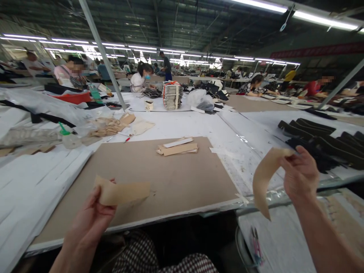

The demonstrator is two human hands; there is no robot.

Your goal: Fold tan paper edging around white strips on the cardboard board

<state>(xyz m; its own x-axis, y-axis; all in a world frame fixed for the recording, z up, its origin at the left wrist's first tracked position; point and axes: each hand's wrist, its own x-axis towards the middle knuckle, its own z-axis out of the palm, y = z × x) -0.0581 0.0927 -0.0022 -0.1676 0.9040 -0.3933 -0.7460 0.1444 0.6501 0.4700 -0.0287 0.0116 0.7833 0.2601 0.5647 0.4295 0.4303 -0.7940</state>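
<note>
2 strips (129,192) (260,178) tan; board (176,178) grey-brown; cloth (138,253) checked, dark-and-white.

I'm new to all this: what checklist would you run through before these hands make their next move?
1. Left hand has a grip on its flat tan strip: ok, near one end.
2. Right hand has a grip on the curved tan strip: ok, near its upper end.
3. Both strips apart from each other: ok.
4. Strip pile neatly squared: not ok, edges stick out unevenly.
5. Pink-handled tool out of both hands: ok.
6. Strips free of glue: cannot tell.
</note>
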